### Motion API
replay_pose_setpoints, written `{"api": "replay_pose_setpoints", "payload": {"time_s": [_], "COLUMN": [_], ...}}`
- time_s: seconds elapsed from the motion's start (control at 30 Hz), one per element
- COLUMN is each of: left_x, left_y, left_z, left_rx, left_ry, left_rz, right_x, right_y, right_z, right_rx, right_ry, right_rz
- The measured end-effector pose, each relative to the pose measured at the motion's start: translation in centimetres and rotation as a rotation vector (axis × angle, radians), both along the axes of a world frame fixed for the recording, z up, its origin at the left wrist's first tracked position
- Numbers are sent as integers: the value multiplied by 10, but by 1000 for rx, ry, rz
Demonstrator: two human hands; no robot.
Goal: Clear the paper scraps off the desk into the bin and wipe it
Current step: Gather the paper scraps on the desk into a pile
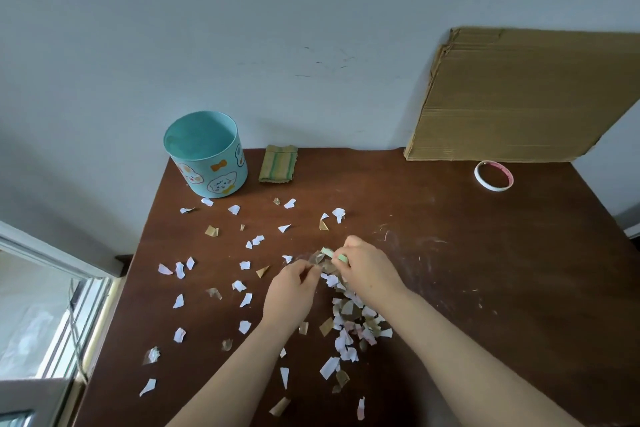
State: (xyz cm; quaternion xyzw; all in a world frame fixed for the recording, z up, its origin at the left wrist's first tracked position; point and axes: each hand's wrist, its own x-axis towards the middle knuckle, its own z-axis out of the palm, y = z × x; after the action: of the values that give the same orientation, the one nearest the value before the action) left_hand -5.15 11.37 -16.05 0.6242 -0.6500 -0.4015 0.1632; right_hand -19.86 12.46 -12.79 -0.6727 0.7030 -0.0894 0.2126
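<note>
Paper scraps (242, 288) mostly strewn | our left hand (291, 291), right hand (370, 274) pinching gathered scraps | bin (207, 156) empty | cloth (278, 164) unused

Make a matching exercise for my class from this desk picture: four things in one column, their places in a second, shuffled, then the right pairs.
Things
1. bin
2. folded cloth
3. tape roll
4. cardboard sheet

Places
A. leaning against the wall
B. far left corner of the desk
C. just right of the bin
D. flat on the desk, far right

Pairs: 1-B, 2-C, 3-D, 4-A
</note>
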Motion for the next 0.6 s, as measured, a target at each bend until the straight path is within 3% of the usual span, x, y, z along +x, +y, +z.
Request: {"api": "replay_pose_setpoints", "payload": {"time_s": [0.27, 0.4, 0.6], "left_x": [-10, -8, 0], "left_y": [-14, -19, -22], "left_z": [1, -1, -11], "left_rx": [15, 35, 22], "left_ry": [29, -6, -15], "left_rz": [26, 78, 154], "right_x": [-52, -39, -16], "right_y": [-78, -96, -53], "right_z": [23, -4, -21], "right_rx": [-180, -43, -71], "right_ry": [5, -4, -109], "right_rz": [-142, -53, 118]}}
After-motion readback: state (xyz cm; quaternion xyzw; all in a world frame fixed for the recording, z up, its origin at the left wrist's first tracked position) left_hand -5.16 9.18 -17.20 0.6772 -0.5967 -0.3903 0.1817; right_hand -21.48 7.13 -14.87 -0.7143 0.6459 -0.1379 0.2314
